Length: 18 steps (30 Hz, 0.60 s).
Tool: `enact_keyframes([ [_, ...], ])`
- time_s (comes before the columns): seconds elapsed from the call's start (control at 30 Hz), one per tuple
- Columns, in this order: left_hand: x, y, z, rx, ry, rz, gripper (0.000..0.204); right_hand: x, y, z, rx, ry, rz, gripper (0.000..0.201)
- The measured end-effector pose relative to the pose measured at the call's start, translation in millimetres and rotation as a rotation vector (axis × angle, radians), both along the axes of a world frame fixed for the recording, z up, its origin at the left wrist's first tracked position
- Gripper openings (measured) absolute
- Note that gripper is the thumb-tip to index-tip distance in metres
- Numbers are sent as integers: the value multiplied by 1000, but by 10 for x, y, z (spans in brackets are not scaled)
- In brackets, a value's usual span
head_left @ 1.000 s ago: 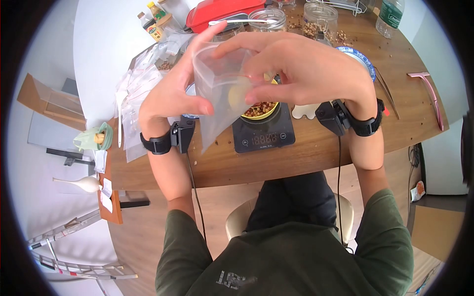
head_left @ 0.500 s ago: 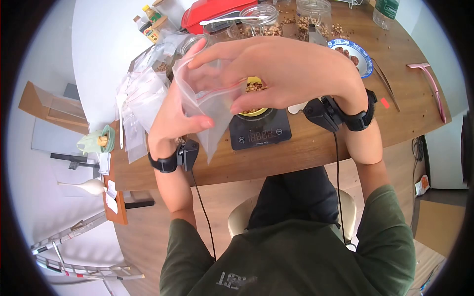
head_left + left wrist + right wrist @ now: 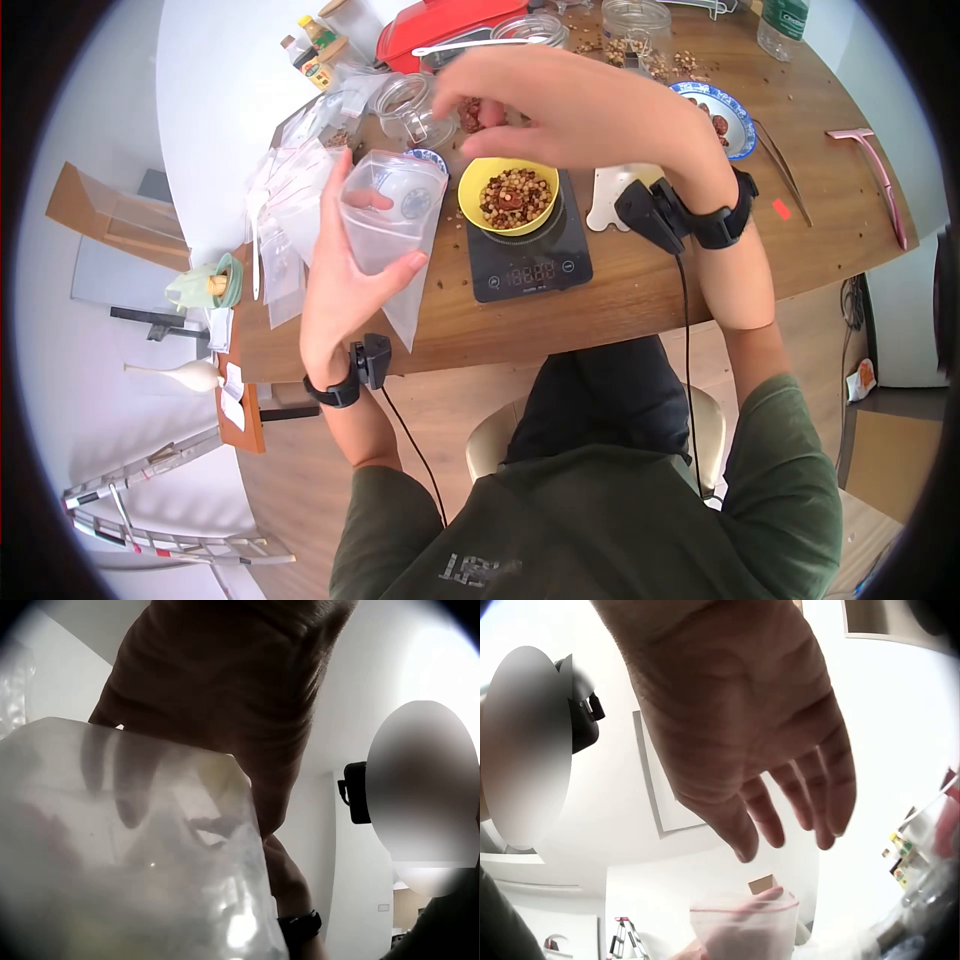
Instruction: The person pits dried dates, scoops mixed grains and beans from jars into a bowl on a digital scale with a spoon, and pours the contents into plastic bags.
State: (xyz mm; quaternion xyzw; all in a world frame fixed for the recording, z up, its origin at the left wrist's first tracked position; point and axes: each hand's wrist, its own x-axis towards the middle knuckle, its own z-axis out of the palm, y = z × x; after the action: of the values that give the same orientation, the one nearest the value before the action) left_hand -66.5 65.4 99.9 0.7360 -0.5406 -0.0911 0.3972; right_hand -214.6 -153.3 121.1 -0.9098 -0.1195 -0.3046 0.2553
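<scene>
The clear, soft plastic zip bag [image 3: 388,238] is upright, mouth up, left of the round yellow bowl [image 3: 472,203] of mixed beans. My left hand [image 3: 340,285] grips it between thumb and fingers. My right hand [image 3: 600,112], empty, hovers beyond the bowl, fingers loosely bent and spread. The bowl sits on a flat black digital scale [image 3: 528,277].

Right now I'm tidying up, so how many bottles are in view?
3: a white-capped bottle and a yellow-capped bottle, side by side, far left; a clear bottle, far right. Others may be hidden.
</scene>
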Motion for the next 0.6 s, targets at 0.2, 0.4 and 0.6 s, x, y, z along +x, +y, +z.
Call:
enact_keyframes([
  [0.2,-18,-73,-289,110,-192,117,100,182,-272,-311,-207,554,-358,34],
  [0.4,-7,-79,-440,107,-337,133,97,355,-313,-435,-148,889,-461,36],
  [0.6,43,-52,-554,150,-407,150,97,457,-337,-606,-63,1043,-442,27],
])
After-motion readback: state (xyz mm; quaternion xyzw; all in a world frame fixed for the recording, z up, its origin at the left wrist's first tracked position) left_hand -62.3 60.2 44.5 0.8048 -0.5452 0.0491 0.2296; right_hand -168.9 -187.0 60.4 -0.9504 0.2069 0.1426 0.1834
